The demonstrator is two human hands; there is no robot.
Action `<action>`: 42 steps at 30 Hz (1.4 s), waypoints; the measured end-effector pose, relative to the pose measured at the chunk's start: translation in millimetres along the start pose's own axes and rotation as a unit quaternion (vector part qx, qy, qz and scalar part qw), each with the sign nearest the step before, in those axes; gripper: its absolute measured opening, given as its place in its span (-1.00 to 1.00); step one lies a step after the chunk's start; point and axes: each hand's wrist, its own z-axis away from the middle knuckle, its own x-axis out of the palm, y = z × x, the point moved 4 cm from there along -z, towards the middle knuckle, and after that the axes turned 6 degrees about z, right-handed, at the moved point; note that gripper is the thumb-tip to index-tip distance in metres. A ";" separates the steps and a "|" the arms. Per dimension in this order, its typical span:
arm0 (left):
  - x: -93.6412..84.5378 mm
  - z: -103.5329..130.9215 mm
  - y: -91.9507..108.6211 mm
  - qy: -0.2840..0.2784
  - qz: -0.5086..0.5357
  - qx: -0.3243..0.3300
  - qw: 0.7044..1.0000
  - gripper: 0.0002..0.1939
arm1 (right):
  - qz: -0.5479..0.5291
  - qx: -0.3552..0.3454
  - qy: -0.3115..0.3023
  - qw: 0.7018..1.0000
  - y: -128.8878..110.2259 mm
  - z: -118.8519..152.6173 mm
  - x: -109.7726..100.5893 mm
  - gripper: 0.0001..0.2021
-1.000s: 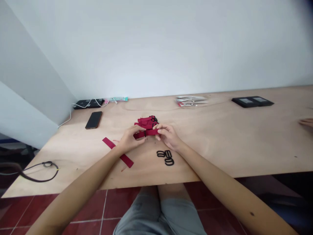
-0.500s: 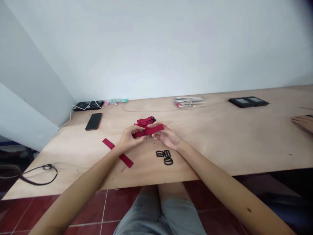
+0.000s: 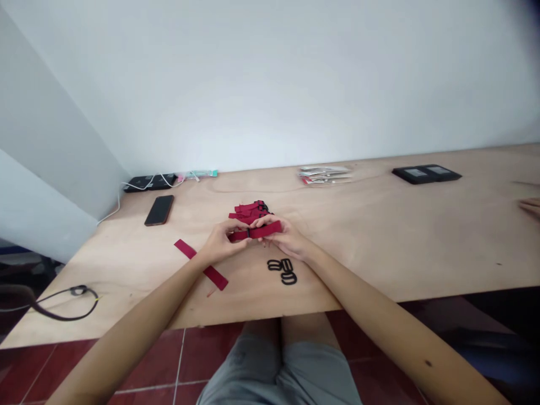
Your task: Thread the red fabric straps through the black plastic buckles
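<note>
Between my two hands is a red strap (image 3: 269,229) with a small black buckle (image 3: 248,232) on it. My left hand (image 3: 223,241) pinches the strap's left part, beside the buckle. My right hand (image 3: 287,239) grips it right of the buckle, and the strap's end lies across those fingers. Just behind my hands is a pile of red straps (image 3: 248,209) with black buckles. Another flat red strap (image 3: 216,277) lies partly under my left forearm. Several loose black buckles (image 3: 288,278) rest on the table between my forearms.
On the wooden table (image 3: 379,242) a phone (image 3: 159,210) lies at the left, near a black box (image 3: 149,182) with a white cable. Flat packets (image 3: 324,175) and a black case (image 3: 426,174) are by the wall. Another person's hand (image 3: 531,206) shows at the right edge.
My right hand's fingers have closed in on the strap near the buckle, nearer my left hand. The other person's hand has shifted right. The view has moved slightly.
</note>
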 end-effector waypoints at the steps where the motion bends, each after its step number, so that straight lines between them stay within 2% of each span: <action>1: 0.4 -0.1 0.2 -0.004 0.002 0.003 1.000 -0.70 | 0.009 -0.001 0.002 1.000 0.5 -0.4 -0.8 -0.71; 8: 3.1 -0.5 0.4 -0.040 0.011 0.024 0.999 -0.72 | -0.015 -0.003 -0.010 1.000 3.1 -2.8 1.0 -0.74; 12: 1.7 -0.1 2.2 -0.035 -0.012 0.029 0.999 -0.71 | -0.024 0.021 0.032 0.999 5.9 -3.4 -4.4 -0.68; 15: -0.6 1.0 4.4 -0.006 -0.033 0.044 0.998 -0.73 | -0.015 0.028 0.064 0.997 5.5 -3.1 -8.5 -0.63; 19: -4.1 1.6 7.5 0.037 -0.039 0.076 0.996 -0.73 | 0.021 -0.009 0.080 0.997 2.5 -4.3 -11.5 -0.64; 24: -7.4 0.4 14.0 0.067 -0.040 0.118 0.990 -0.75 | 0.123 -0.029 0.101 0.987 2.9 -5.6 -15.4 -0.61; 30: -6.5 0.8 17.6 0.045 -0.049 0.147 0.987 -0.72 | 0.164 -0.028 0.110 0.980 2.1 -4.6 -15.2 -0.61; 36: -5.8 1.4 15.0 0.029 -0.085 0.147 0.985 -0.72 | 0.217 -0.049 0.101 0.970 0.3 -5.2 -15.3 -0.61; 42: -2.9 2.6 14.0 0.004 -0.079 0.141 0.987 -0.71 | 0.245 -0.067 0.087 0.963 1.6 -6.3 -14.6 -0.62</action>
